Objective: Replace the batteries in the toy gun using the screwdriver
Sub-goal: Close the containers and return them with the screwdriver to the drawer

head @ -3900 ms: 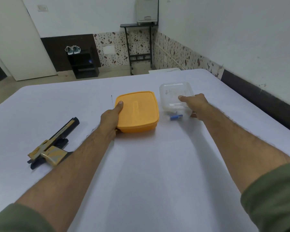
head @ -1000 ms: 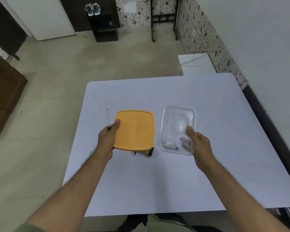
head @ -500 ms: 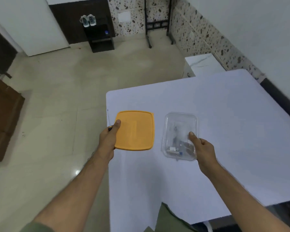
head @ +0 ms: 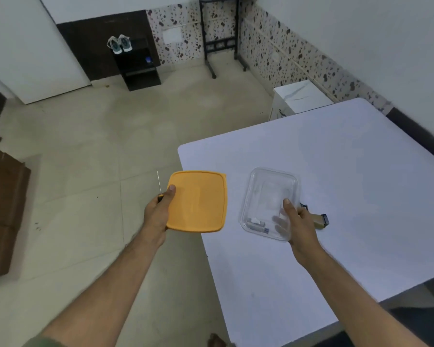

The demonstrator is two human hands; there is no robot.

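Both hands full: left hand (head: 158, 214) grips orange lid (head: 197, 201) plus screwdriver (head: 159, 186); right hand (head: 300, 221) pinches clear box (head: 268, 186); toy gun (head: 320, 219) lies just right of it, nearer the right hand.

head-worn view, angled steeply down

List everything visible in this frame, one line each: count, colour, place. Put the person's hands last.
lid: 1, orange, held flat past the table's left edge
screwdriver: 1, thin metal shaft with dark handle, in the same hand as the lid
container: 1, clear plastic, held above the table
small items: a few, white and blue, in the container's near end; too small to identify
toy gun: 1, tan and black, on the table, mostly hidden behind the right hand
table: 1, white, at right
shoes: 1 pair, white, on a dark stand
left hand: grips lid and screwdriver
right hand: grips container
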